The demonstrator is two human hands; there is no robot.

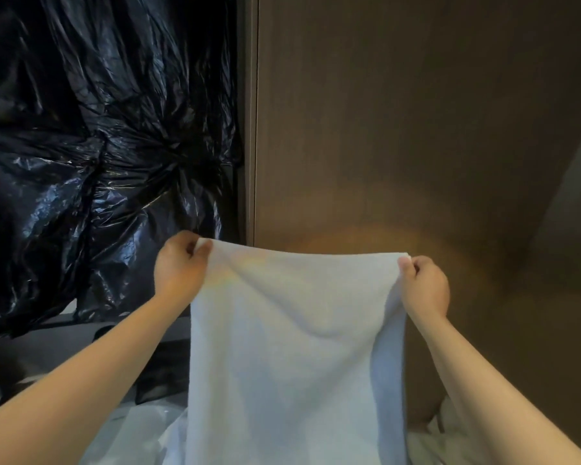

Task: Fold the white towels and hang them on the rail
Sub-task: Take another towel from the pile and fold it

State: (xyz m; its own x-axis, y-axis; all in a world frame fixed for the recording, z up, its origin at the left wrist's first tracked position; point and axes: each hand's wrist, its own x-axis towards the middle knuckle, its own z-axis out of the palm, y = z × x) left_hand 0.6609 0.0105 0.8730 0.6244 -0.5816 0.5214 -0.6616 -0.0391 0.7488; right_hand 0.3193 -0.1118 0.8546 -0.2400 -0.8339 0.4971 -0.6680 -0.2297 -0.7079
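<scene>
A white towel (296,357) hangs straight down in front of me, held up by its top edge. My left hand (180,266) pinches the top left corner. My right hand (425,285) pinches the top right corner. The top edge sags a little between the two hands. The towel's lower end runs out of the frame at the bottom. No rail is in view.
Crumpled black plastic sheeting (98,146) covers the left half of the view. A brown wooden panel (399,129) stands behind the towel on the right. More white fabric (450,437) lies low at the bottom right, and a grey ledge (47,344) runs at the lower left.
</scene>
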